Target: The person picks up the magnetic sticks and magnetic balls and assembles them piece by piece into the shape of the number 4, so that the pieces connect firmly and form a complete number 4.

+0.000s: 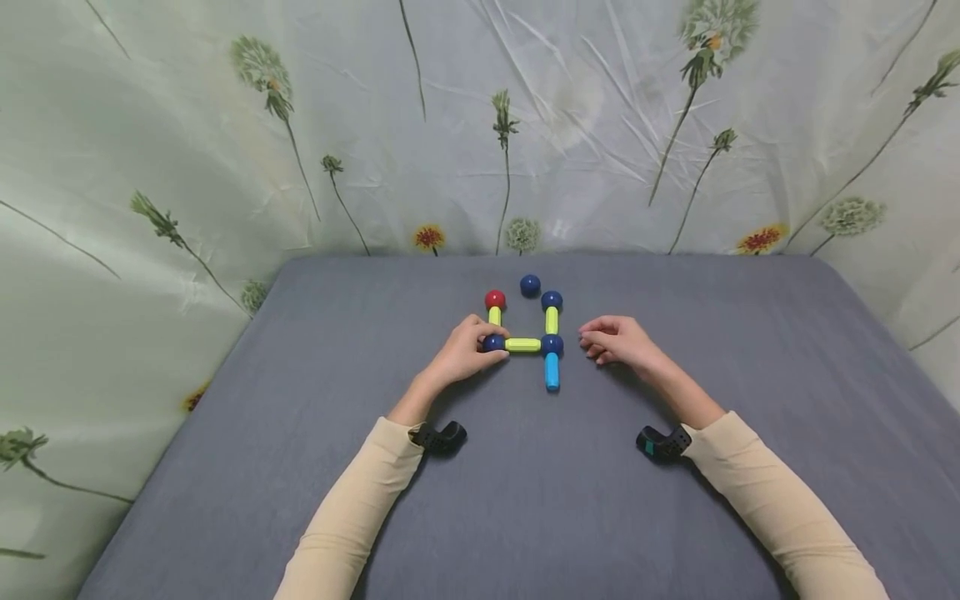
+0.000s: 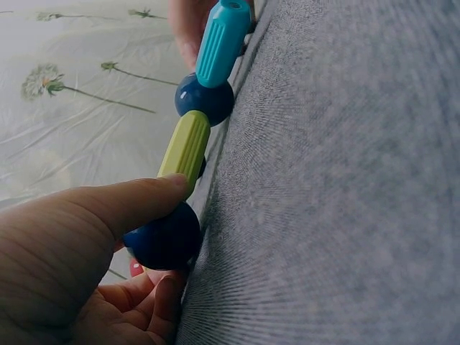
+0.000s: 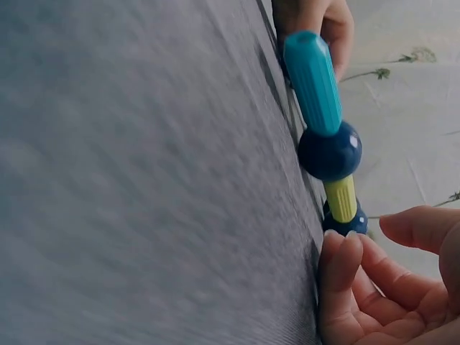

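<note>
A joined figure of balls and ribbed rods lies on the grey cloth. My left hand (image 1: 463, 350) holds its left dark blue ball (image 1: 493, 342) between thumb and fingers; the thumb tip also touches the yellow-green rod (image 2: 185, 147) beside it. That rod leads right to another dark blue ball (image 1: 552, 344). From there a light blue rod (image 1: 552, 372) points toward me and a yellow-green rod (image 1: 552, 321) runs away to a third blue ball (image 1: 552, 300). Beyond my left fingers is a red ball (image 1: 495, 298). My right hand (image 1: 621, 342), fingers loosely bent, holds nothing just right of the figure.
One loose dark blue ball (image 1: 530, 286) lies behind the figure, between its two far ends. The grey cloth-covered table (image 1: 525, 500) meets a pale curtain (image 1: 390, 183) printed with flowers. Each wrist wears a black band.
</note>
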`<action>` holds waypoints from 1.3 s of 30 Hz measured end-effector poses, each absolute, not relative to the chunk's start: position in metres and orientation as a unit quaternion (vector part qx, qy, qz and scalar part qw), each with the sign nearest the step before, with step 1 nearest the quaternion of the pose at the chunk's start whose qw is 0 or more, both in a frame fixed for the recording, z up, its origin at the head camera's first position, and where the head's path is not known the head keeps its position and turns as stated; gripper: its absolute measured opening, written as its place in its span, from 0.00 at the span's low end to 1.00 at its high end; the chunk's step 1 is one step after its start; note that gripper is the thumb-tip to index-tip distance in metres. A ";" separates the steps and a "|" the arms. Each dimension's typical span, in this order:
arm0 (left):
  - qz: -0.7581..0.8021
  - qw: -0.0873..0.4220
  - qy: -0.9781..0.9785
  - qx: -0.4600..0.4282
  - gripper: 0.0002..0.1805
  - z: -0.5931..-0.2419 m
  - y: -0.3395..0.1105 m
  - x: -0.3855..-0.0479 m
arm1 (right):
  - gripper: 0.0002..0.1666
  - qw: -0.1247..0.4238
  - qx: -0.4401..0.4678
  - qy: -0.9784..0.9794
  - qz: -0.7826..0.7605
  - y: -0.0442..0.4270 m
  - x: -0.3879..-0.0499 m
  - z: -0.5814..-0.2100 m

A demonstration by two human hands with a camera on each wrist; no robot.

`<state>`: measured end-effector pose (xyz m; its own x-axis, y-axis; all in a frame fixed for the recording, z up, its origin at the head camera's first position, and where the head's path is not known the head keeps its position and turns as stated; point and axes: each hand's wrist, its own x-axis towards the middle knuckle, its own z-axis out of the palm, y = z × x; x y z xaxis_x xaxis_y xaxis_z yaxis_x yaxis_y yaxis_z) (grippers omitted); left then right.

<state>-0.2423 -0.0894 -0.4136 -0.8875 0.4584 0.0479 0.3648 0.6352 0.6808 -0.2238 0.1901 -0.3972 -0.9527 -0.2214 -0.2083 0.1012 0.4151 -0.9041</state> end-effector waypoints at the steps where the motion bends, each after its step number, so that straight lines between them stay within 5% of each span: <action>1: 0.360 0.067 0.902 0.228 0.16 -0.414 -0.089 -0.242 | 0.21 0.143 -0.036 0.827 -0.542 0.190 -0.226 -0.398; 9: 0.362 0.064 0.902 0.224 0.16 -0.419 -0.089 -0.239 | 0.21 0.100 -0.045 0.834 -0.541 0.188 -0.242 -0.401; 39: 0.366 0.052 0.898 0.238 0.15 -0.417 -0.090 -0.244 | 0.24 0.080 -0.016 0.870 -0.487 0.164 -0.293 -0.394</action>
